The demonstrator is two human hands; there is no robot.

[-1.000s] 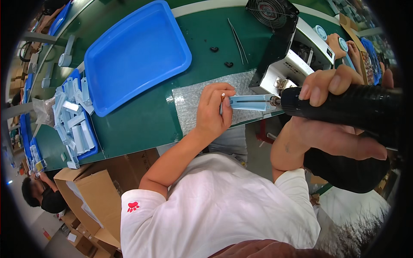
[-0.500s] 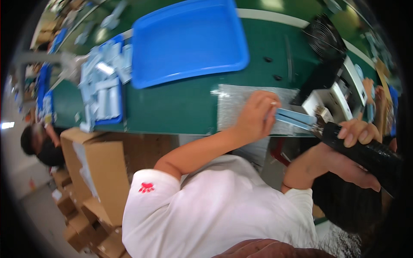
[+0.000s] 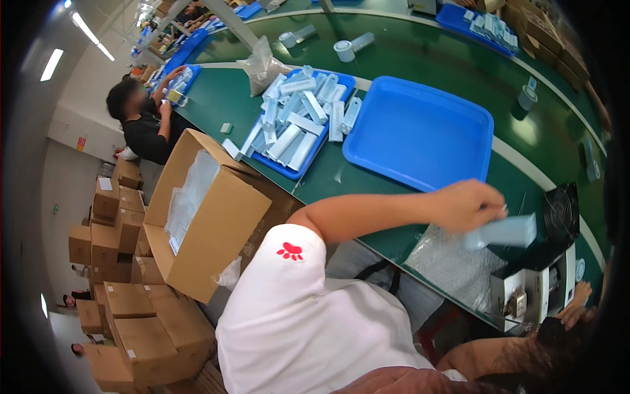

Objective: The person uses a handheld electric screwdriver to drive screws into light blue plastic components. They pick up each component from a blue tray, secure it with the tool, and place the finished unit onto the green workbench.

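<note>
My left hand (image 3: 467, 205) is raised over the bench with its fingers curled. A pale blue plastic part (image 3: 504, 232), smeared by motion, hangs at its fingertips above the bubble-wrap sheet (image 3: 453, 262). Low at the right edge, the fingers of my right hand (image 3: 572, 316) bend around a black electric screwdriver (image 3: 550, 333), most of it dark and hidden. Beside the sheet stands a white machine with a metal block on its front (image 3: 515, 302). Left of my left hand is a large blue tray (image 3: 482, 141) with nothing in it.
A second blue tray (image 3: 293, 175) is heaped with pale blue parts. Near it sit a clear bag (image 3: 261, 65) and an open carton (image 3: 216, 243). More pale parts (image 3: 354, 46) stand on the green surface beyond. A co-worker (image 3: 141, 121) sits at the far left; stacked cartons (image 3: 141, 308) fill the left side.
The view has swung left. My left hand has carried the pale blue part away from the screwdriver tip, up toward the large tray. My right hand with the screwdriver is lower, at the right edge.
</note>
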